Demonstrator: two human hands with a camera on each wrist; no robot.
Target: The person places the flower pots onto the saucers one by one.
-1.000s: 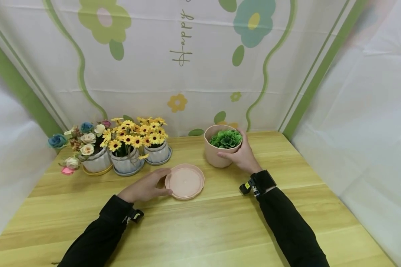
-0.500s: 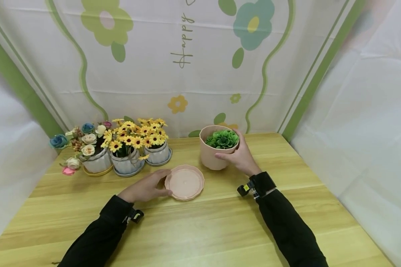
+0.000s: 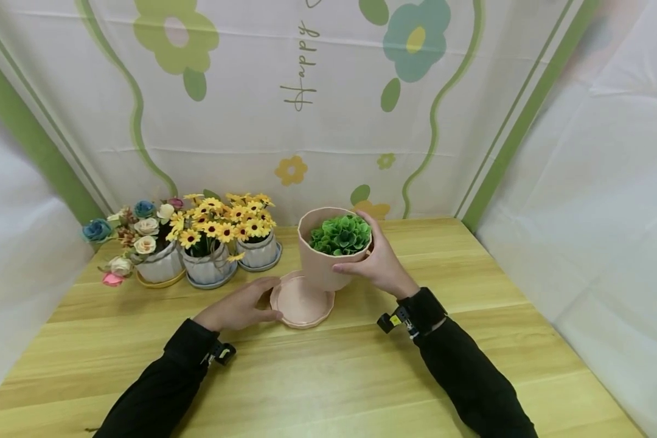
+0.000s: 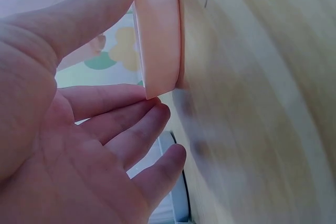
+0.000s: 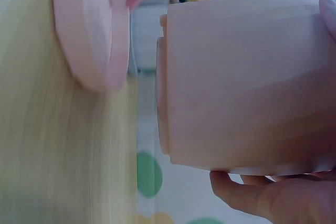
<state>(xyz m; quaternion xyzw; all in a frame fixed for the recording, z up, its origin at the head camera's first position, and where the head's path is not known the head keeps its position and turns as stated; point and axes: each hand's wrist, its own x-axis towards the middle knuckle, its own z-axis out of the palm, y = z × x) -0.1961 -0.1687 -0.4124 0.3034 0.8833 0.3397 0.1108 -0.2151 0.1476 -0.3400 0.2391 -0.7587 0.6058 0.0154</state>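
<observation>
My right hand [image 3: 382, 261] grips a pink flowerpot [image 3: 323, 267] by its right side, thumb on the front and fingers behind. A leafy green artificial plant [image 3: 342, 235] sits in the pot. The pot is raised and slightly tilted, overlapping the back right of a round pink saucer [image 3: 301, 309]. In the right wrist view, a gap separates the pot's stepped base [image 5: 164, 93] from the saucer [image 5: 86, 35]. The saucer lies flat on the table, its left rim held between the thumb and fingers of my left hand [image 3: 239, 306]. The left wrist view shows thumb and fingertips at the saucer wall [image 4: 158, 30].
To the left stand a pot of mixed roses [image 3: 161, 264] on a yellow saucer and two whitish pots of yellow daisies [image 3: 207, 267] on blue-grey saucers. A printed white cloth [image 3: 224, 134] hangs behind the wooden table [image 3: 317, 389].
My right hand has lifted the pot and carried it left, from beside the saucer to above its back right part. The left hand and the saucer have stayed in place.
</observation>
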